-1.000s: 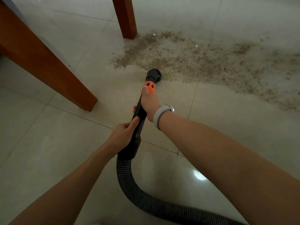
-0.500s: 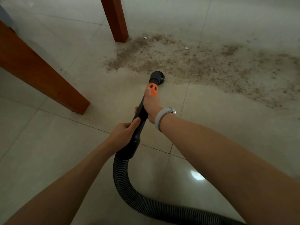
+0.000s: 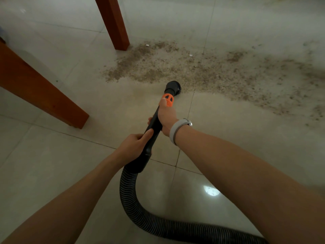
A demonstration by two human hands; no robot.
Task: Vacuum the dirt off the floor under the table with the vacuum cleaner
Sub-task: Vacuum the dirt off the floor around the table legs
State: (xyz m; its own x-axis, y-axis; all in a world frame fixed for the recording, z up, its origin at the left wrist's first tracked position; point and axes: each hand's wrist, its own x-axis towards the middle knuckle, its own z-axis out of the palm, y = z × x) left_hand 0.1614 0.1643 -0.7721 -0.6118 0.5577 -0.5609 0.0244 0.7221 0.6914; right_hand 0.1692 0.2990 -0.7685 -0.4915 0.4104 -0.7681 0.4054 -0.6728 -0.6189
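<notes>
Vacuum wand [image 3: 154, 127]: black, orange collar, slanting down toward the dirt.
Nozzle [image 3: 173, 87]: round, black, sitting at the near edge of the dirt.
Hose [image 3: 133, 205]: black, ribbed, curving away behind the wand.
Dirt [image 3: 202, 71]: brown grit spreading rightward from the far bench leg [image 3: 112, 23].

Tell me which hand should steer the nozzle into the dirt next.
Right. The right hand grips the wand nearest the nozzle, which sits at the dirt's near edge. The left hand holds farther back by the hose, so it probably only steadies.
</notes>
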